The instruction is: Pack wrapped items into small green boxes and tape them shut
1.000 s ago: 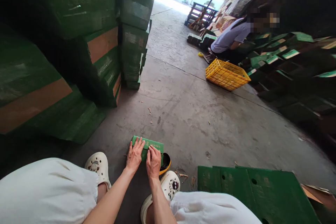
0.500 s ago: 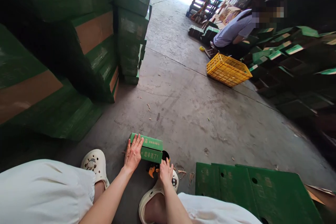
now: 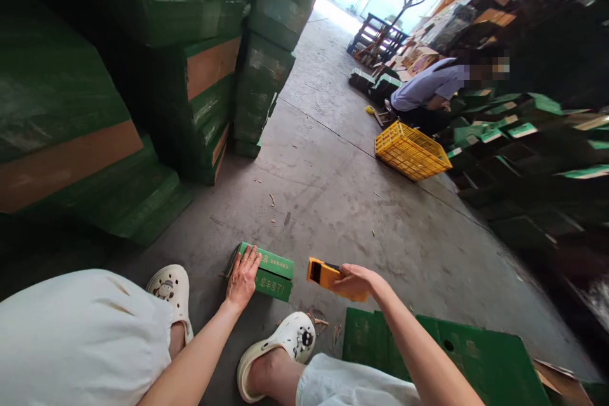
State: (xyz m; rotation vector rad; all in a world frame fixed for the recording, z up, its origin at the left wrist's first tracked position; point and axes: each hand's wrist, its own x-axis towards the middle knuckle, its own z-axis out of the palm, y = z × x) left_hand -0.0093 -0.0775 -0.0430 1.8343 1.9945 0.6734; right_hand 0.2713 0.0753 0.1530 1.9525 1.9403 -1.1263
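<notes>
Left hand (image 3: 242,279): mine, laid flat with fingers slightly apart, touching the left end of the green box (image 3: 276,286), not gripping.
Right hand (image 3: 358,280): mine, clasped on an orange-and-black tool (image 3: 324,275); part of the grip hidden from me.
Tool position: right of the box, apart from it.
Box position: on the concrete floor (image 3: 328,203), just beyond my right clog (image 3: 301,333), printed characters showing.
Cardboard sheets (image 3: 476,352): green, flat, partly behind my right forearm.
Crate (image 3: 412,151): yellow, farther off, near a co-worker (image 3: 425,85).
</notes>
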